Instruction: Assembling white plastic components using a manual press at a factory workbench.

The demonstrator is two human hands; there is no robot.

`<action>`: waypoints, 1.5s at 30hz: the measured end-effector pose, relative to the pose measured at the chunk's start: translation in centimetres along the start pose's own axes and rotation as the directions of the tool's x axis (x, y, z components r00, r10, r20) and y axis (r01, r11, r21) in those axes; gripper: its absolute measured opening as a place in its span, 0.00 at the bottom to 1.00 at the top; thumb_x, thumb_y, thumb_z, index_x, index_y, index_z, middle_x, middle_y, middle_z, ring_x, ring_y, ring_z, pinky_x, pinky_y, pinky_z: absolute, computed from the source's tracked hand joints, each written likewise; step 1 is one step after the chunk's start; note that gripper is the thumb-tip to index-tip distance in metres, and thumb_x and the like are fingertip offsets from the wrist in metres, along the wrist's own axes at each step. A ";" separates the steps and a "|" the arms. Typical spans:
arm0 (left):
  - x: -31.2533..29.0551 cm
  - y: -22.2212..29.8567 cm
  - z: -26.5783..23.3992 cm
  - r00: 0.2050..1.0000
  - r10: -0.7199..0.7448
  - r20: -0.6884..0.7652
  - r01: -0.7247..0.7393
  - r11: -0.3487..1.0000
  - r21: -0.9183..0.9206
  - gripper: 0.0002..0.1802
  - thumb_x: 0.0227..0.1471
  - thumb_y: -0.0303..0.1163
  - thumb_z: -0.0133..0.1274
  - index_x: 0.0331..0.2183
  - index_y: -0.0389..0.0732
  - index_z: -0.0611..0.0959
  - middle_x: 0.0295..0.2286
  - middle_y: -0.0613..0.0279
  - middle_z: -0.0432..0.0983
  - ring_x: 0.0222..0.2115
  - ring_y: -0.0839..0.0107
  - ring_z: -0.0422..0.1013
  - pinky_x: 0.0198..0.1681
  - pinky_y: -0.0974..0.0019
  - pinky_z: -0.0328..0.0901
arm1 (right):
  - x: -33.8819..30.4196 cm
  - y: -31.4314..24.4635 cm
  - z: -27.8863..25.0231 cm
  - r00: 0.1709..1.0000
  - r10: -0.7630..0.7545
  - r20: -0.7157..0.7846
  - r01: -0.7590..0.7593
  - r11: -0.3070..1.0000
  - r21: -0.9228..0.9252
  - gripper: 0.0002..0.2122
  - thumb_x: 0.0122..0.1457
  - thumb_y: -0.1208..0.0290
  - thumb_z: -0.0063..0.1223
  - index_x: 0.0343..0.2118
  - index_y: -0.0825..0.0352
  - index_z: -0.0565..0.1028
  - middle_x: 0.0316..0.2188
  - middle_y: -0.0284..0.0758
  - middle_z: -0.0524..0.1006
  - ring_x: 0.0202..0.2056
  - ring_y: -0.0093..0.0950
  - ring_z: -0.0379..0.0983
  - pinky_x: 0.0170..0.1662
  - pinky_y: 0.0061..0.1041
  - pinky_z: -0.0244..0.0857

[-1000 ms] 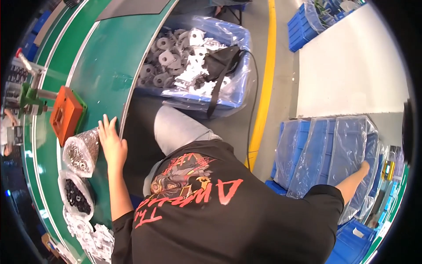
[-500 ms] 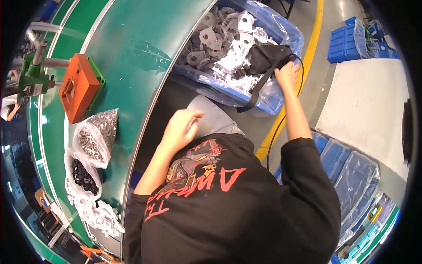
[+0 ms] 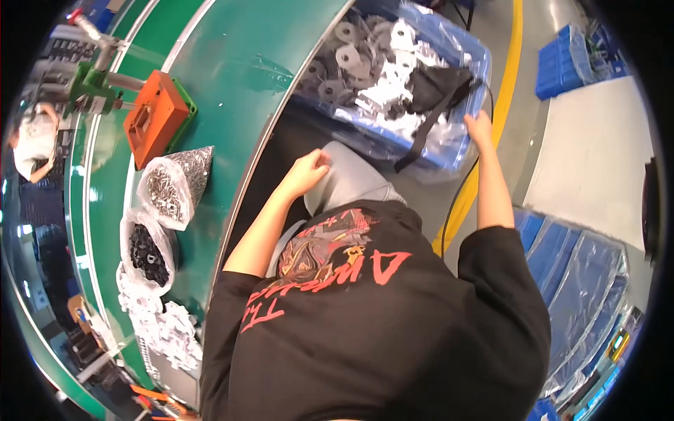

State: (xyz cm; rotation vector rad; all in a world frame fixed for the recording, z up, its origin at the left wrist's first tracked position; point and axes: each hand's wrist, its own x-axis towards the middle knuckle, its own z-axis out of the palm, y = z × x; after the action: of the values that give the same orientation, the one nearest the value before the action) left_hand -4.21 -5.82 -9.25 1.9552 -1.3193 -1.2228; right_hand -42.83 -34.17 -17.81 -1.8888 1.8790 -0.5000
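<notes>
My right hand (image 3: 479, 130) is at the near right edge of a blue plastic bin (image 3: 460, 156), its fingers curled at the lined rim. The bin holds many grey and white plastic parts (image 3: 349, 59), flat pieces with round holes. A black bag (image 3: 439, 88) with a strap lies on top of them, just left of this hand. My left hand (image 3: 307, 173) hovers by my grey-clad knee (image 3: 347, 179), fingers curled in and nothing visible in them. Its palm side is hidden.
The green workbench (image 3: 239, 91) on the left bears an orange fixture (image 3: 158, 119) below a green press (image 3: 95, 88), a bag of metal pins (image 3: 168, 189), a bag of black parts (image 3: 147, 256) and white parts (image 3: 175, 333). Blue bins (image 3: 569, 281) stand right. Another person (image 3: 36, 140) is far left.
My right hand has come away from the black bag to the bin's edge. The fingers of my left hand have curled closer together near the knee. The whole view has shifted slightly.
</notes>
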 end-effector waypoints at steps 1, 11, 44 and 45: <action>0.3 -0.8 0.0 0.998 0.061 0.008 -0.061 0.998 -0.007 0.16 0.47 0.29 0.49 0.41 0.37 0.74 0.32 0.54 0.76 0.36 0.67 0.73 0.41 0.66 0.65 | -0.4 1.2 0.2 1.000 -0.013 -0.019 0.013 1.000 -0.003 0.20 0.44 0.60 0.54 0.34 0.73 0.72 0.32 0.50 0.76 0.37 0.44 0.74 0.41 0.35 0.66; 0.2 2.1 -2.6 0.988 0.081 -0.134 -0.084 0.996 -0.019 0.19 0.49 0.28 0.49 0.45 0.36 0.71 0.34 0.55 0.75 0.36 0.69 0.72 0.41 0.67 0.65 | -3.9 13.1 -5.0 0.974 -0.009 -0.225 0.034 0.994 0.108 0.15 0.46 0.66 0.53 0.34 0.72 0.72 0.28 0.46 0.76 0.32 0.40 0.73 0.37 0.36 0.65; 12.2 -1.7 0.3 0.881 0.296 -0.369 -0.034 0.817 0.575 0.15 0.37 0.32 0.59 0.32 0.45 0.74 0.35 0.53 0.69 0.32 0.51 0.71 0.39 0.51 0.62 | -3.9 8.8 -4.1 0.872 0.372 -0.319 -0.421 0.901 -0.102 0.26 0.43 0.49 0.52 0.26 0.76 0.77 0.26 0.53 0.76 0.36 0.47 0.73 0.45 0.39 0.63; 12.7 -2.3 0.4 0.888 0.288 -0.358 -0.037 0.822 0.568 0.15 0.37 0.32 0.59 0.32 0.45 0.74 0.35 0.53 0.69 0.32 0.51 0.71 0.39 0.51 0.62 | -4.0 8.6 -3.8 0.870 0.377 -0.318 -0.431 0.895 -0.115 0.26 0.43 0.49 0.52 0.26 0.76 0.77 0.26 0.53 0.76 0.36 0.47 0.73 0.45 0.39 0.63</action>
State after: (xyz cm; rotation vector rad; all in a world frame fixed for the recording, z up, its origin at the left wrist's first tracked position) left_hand -1.71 -16.30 -16.35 2.2460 -1.6679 -0.2843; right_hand -52.18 -30.26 -19.00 -1.5120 2.5150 -0.4945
